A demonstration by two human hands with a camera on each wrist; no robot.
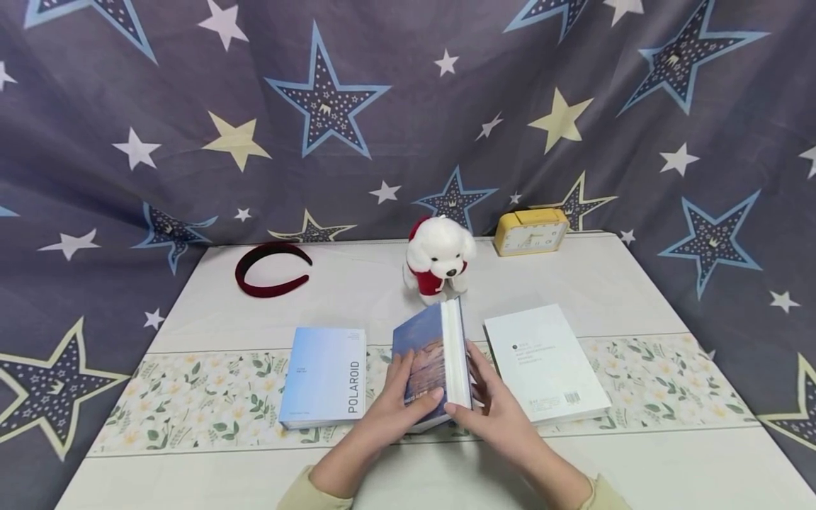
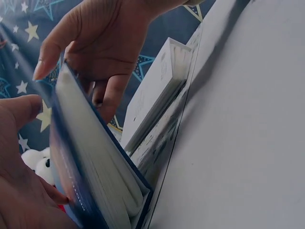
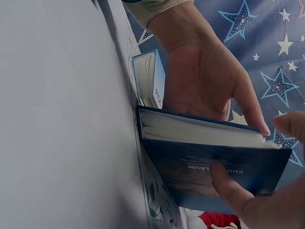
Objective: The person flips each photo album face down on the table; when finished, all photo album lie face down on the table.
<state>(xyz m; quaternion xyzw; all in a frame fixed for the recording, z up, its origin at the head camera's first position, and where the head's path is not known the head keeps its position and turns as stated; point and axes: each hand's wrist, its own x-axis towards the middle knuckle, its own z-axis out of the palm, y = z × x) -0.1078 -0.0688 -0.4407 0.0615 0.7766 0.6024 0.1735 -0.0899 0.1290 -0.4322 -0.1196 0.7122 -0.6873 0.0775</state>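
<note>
A thick photo album with a dusky blue and pink landscape cover is held between both hands. It stands tilted at the middle of the table, with its white page edges facing up. My left hand lies against the front cover, its thumb near the page edge. The right hand grips the opposite cover, thumb at the near corner and fingers behind. In the left wrist view, the pages of the album fan slightly between the covers. Whether its lower edge touches the table is hard to tell.
A light blue POLAROID album lies to the left and a white album to the right. Behind are a white plush dog in red, a dark red headband and a yellow clock. A star-patterned curtain hangs behind the table.
</note>
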